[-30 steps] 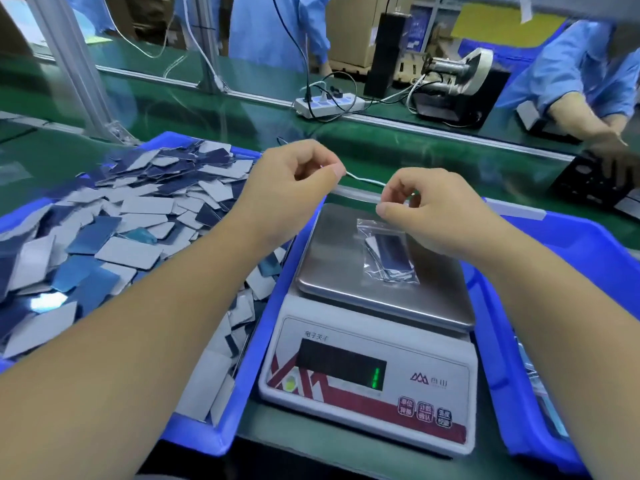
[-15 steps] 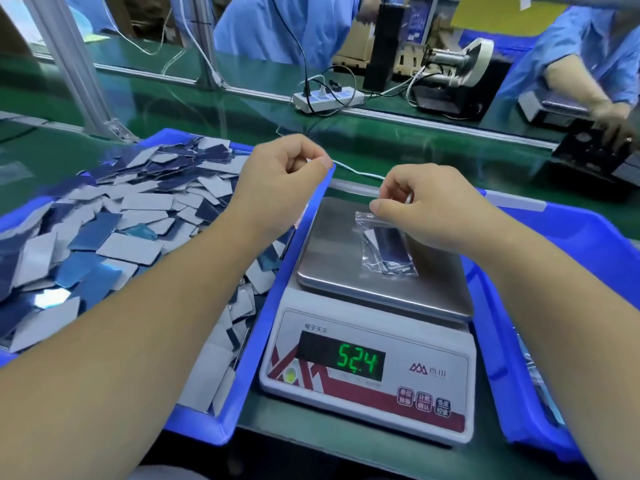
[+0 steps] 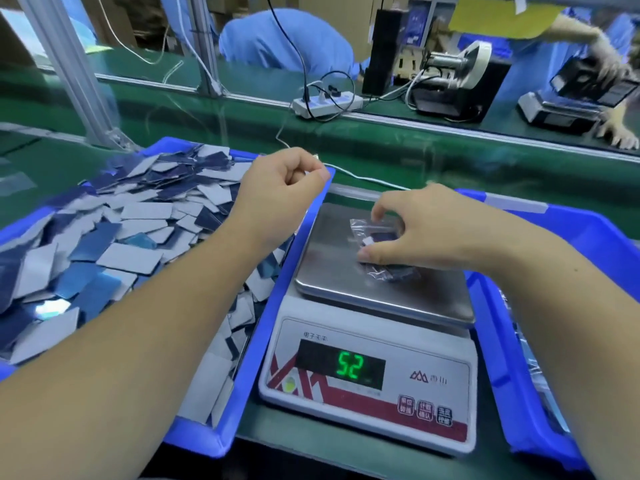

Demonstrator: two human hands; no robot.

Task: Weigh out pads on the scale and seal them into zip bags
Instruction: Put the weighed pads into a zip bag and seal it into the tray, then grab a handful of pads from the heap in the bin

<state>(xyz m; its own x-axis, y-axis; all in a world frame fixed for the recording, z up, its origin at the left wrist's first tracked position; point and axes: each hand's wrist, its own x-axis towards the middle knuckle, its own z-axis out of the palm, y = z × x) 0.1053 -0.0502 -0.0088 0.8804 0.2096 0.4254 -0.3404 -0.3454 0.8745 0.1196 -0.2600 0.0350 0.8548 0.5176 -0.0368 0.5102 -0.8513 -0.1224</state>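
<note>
The right hand (image 3: 426, 233) pinches the zip bag (image 3: 377, 251) on the scale (image 3: 374, 306) to lift it, while the left hand (image 3: 280, 188) hovers curled, seemingly empty.

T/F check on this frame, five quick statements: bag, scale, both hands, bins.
1. The zip bag lies on the scale pan. True.
2. The scale display is blank. False: green digits show, reading 52.
3. The right hand grips the bag on the pan. True.
4. The left hand is flat on the pan. False: it is curled and raised over the edge of the left blue bin, beside the scale.
5. The loose pads are piled in the bin to the right of the scale. False: they fill the left bin.
</note>
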